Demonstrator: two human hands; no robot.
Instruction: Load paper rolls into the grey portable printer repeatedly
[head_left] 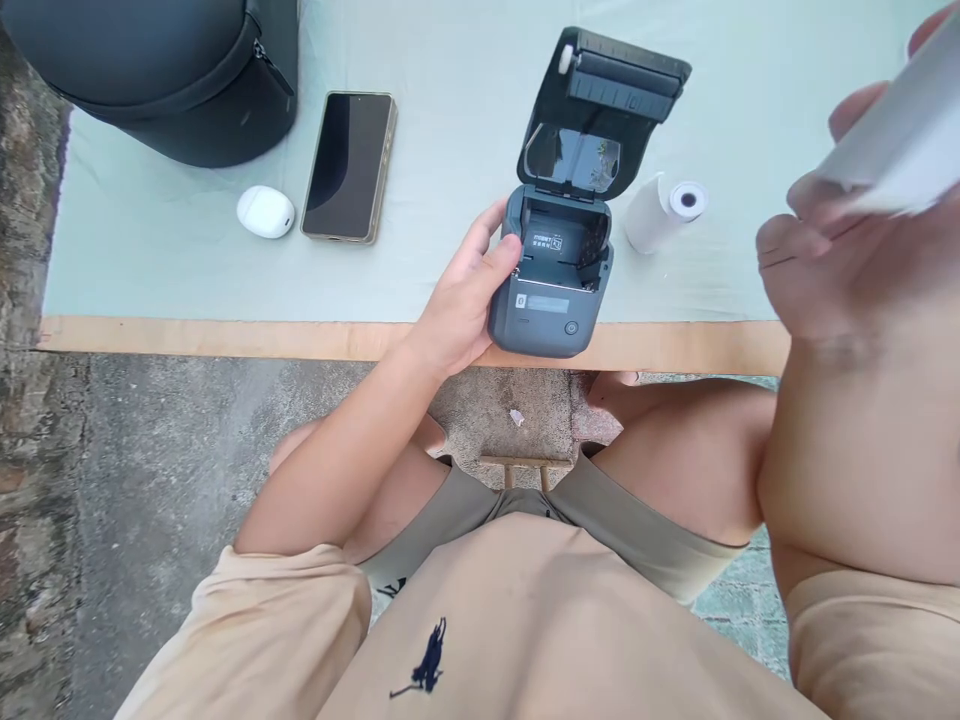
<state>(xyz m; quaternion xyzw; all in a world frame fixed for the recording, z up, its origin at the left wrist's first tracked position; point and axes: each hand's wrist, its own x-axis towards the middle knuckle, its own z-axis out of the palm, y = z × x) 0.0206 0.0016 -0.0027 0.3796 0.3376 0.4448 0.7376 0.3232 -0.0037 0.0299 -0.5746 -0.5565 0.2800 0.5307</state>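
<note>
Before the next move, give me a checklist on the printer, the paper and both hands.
1. Printer lid open: ok, tilted back.
2. Paper bay free of a roll: ok, none shows inside.
3. Left hand steadying the printer: ok, thumb and fingers on its left side.
4. Paper roll within sight: ok, lying on the table right of the printer.
5. Right hand free: not ok, it holds something white, blurred.
6. Printer fully on the table: not ok, it sits at the front edge.
</note>
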